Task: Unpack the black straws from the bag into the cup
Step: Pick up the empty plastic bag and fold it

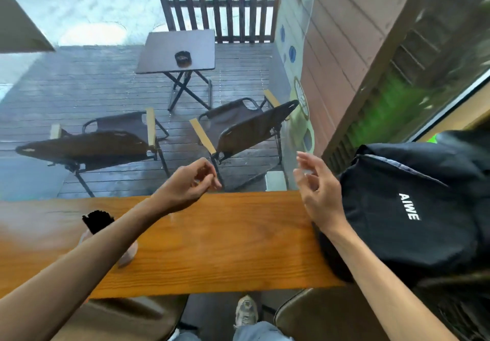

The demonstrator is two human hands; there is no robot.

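Note:
A bunch of black straws (98,221) stands in a clear cup (129,253) at the left of the wooden counter (225,242). My left forearm crosses in front of the cup and hides most of it. The black bag (411,213), lettered AIWE, lies on the counter's right end. My left hand (189,182) hovers above the counter's far edge with its fingers curled in; nothing is plainly visible in it. My right hand (316,184) is raised just left of the bag, fingers apart and holding nothing I can make out.
Behind the counter a glass pane looks onto a wet deck with two folding chairs (238,125), a small table (177,51) and a fence. Stools (313,314) stand under the counter's near edge. A wooden wall rises on the right.

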